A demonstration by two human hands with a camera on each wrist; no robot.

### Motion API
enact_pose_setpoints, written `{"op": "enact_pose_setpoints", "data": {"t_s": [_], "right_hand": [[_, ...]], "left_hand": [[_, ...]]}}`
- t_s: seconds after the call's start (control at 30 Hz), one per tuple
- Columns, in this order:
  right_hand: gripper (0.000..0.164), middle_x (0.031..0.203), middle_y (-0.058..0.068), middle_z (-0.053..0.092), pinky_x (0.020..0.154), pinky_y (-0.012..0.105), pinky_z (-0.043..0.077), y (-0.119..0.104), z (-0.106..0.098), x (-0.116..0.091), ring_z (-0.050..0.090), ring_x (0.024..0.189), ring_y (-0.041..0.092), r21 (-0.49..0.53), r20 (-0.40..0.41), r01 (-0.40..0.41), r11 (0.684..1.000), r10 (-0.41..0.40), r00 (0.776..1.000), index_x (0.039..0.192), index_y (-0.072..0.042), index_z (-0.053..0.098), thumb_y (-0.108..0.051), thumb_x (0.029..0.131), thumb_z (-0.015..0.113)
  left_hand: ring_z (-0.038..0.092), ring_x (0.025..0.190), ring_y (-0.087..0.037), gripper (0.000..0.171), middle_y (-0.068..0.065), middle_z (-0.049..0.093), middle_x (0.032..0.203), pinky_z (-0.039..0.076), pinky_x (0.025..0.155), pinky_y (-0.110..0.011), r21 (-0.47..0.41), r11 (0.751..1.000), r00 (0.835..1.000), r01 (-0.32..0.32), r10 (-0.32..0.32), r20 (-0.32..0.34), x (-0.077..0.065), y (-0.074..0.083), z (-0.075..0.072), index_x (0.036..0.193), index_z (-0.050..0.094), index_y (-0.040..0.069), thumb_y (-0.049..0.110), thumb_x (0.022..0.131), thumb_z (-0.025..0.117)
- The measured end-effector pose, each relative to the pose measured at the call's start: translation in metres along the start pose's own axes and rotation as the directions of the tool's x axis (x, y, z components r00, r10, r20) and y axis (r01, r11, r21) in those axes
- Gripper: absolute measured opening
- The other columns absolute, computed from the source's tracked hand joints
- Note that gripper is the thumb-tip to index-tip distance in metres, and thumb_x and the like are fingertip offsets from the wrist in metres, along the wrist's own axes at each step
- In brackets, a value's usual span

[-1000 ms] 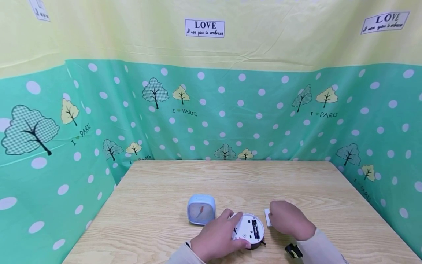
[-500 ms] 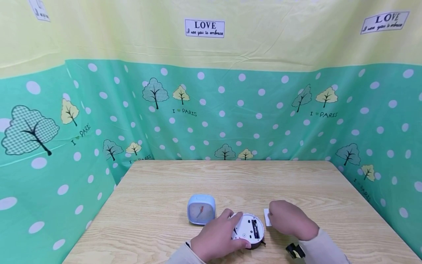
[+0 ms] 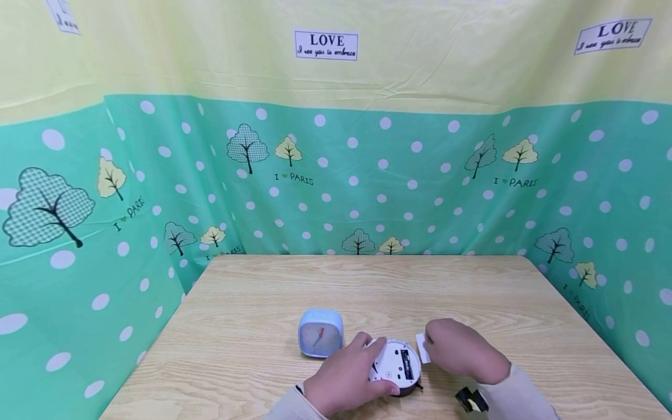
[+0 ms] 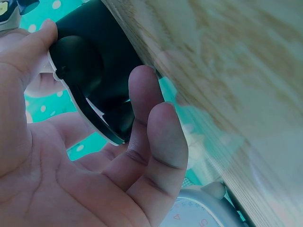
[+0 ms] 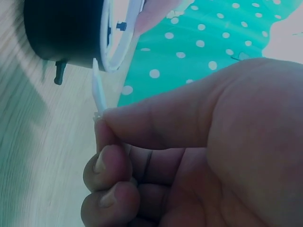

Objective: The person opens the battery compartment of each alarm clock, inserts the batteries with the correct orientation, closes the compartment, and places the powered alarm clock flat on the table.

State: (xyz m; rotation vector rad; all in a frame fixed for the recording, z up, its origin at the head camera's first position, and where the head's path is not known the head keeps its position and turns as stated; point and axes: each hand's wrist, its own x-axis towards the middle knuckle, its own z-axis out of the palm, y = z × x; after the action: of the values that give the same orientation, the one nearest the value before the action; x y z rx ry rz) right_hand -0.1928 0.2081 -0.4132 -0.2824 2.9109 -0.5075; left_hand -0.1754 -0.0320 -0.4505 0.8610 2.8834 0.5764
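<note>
A round black alarm clock [image 3: 389, 357] lies with its white back up. A battery sits in its uncovered battery compartment [image 3: 406, 365]. My left hand [image 3: 346, 376] grips the clock, thumb on the near rim and fingers on the far side. The left wrist view shows the black casing [image 4: 106, 52] between thumb and fingers. Just right of the clock, my right hand [image 3: 462, 353] pinches a thin white battery cover [image 3: 422, 349] between thumb and index finger. In the right wrist view the cover [image 5: 98, 87] points at the clock's rim, with a small gap seeming to remain.
A light blue square alarm clock [image 3: 321, 333] stands upright left of the black clock, close to my left hand. A small black foot [image 5: 60, 73] sticks out from the black clock's side. A patterned curtain [image 3: 367, 186] hangs behind the wooden table [image 3: 252, 303].
My right hand has shifted slightly left, bringing the white battery cover closer to the black alarm clock. My left hand and both clocks keep their places.
</note>
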Motion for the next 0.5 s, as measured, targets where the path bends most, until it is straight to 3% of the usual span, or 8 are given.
{"op": "enact_pose_setpoints", "data": {"t_s": [0.5], "right_hand": [[0.033, 0.063, 0.001, 0.049, 0.052, 0.031, 0.036, -0.0095, -0.004, -0.0072, 0.045, 0.055, 0.016, 0.036, 0.016, 0.003, 0.999, -0.003, 1.0, 0.067, -0.014, 0.054, -0.014, 0.101, 0.057]], "left_hand": [[0.055, 0.082, -0.005, 0.089, -0.002, 0.057, 0.134, 0.051, 0.071, -0.027, -0.004, 1.0, 1.0, 0.004, -0.004, 0.006, -0.0013, -0.0001, -0.0008, 0.153, 0.05, 0.023, 0.073, 0.082, 0.07]]}}
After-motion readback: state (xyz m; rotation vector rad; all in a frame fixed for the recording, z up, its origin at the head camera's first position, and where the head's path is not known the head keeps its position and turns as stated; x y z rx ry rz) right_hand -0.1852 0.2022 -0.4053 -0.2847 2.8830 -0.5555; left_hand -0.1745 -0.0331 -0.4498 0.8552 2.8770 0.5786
